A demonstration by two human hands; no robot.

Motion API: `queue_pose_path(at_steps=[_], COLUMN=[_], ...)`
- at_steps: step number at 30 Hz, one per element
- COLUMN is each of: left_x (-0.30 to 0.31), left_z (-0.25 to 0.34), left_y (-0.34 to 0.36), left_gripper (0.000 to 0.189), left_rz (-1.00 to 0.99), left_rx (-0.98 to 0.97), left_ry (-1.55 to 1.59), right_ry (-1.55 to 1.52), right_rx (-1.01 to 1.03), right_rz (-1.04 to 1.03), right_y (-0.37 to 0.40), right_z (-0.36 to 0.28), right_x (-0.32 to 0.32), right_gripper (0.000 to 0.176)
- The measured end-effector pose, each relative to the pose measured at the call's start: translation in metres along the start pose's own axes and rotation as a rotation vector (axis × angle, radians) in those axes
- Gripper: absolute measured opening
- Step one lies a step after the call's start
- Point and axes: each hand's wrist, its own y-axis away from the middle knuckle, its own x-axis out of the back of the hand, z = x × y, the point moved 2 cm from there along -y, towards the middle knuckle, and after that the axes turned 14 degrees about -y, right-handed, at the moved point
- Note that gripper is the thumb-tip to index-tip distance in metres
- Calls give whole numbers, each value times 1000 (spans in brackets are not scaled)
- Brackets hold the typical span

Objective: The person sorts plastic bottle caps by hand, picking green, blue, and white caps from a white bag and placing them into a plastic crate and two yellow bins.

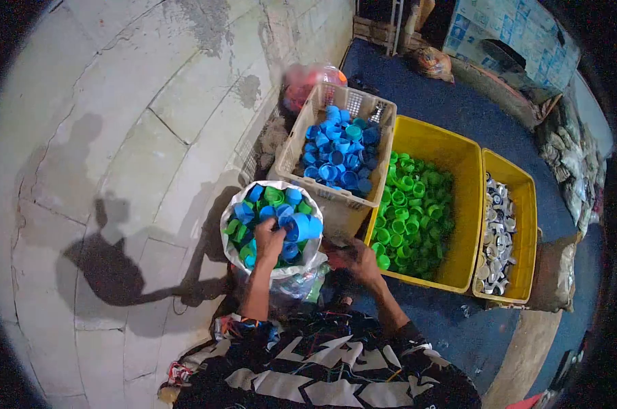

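My left hand is over a round white sack filled with mixed blue and green plastic caps. Its fingers are closed against a cluster of blue caps at the sack's right side, partly hiding them. Just right of the sack, in front of the crates, is my right hand. Motion blur and shadow smear its fingers, so I cannot make out whether anything is in them. Behind the sack, a cream plastic crate holds many blue caps.
A yellow crate of green caps stands to the right. Beyond it, a narrower yellow crate contains white and grey caps. A block wall borders the left. Filled sacks lie far right.
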Motion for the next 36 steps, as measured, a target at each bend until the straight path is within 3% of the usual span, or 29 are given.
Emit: queue_pose_path(at_steps=[1,4,6,7,10,12,17,22,25,28,29,32,36], left_x=[2,3,2,2,9,15,24,25,30,43,37,37,38], left_z=[12,17,7,7,3,-1,-5,-6,-14,-3,-31,-23,43], left_y=[8,22,27,31,38,42,50,51,48,46,39,32,41], left_gripper=[14,21,24,24,24,23,23,30,34,30,27,22,22], left_rz=[11,-157,-178,-178,-172,-173,-150,-42,65,196,160,136,85], left_rx=[20,318,350,373,477,598,490,356,405,535,477,364,445], left_ry=[135,419,506,564,691,716,854,1194,1285,1175,1103,1246,944], right_ry=[-165,-708,-1140,-964,-845,-883,-795,-1156,-1277,-1352,-1375,-1332,-1370], right_rx=[-59,-232,-332,-228,-177,-244,-123,-180,-222,-248,-253,-270,-291], right_rz=[-35,-131,-190,-281,-235,-257,-333,-269,-259,-188,-156,-147,-175], right_y=[-8,-28,-38,-38,-50,-52,-52,-42,-36,-34,-34,-29,-25], right_z=[-9,-34,-44,-55,-52,-52,-48,-42,-45,-32,-25,-31,-30], right_x=[-9,-35,-50,-53,-71,-75,-81,-83,-75,-71,-69,-60,-55], right_gripper=[45,51,58,67,69,67,61,55,55,52,51,47,46])
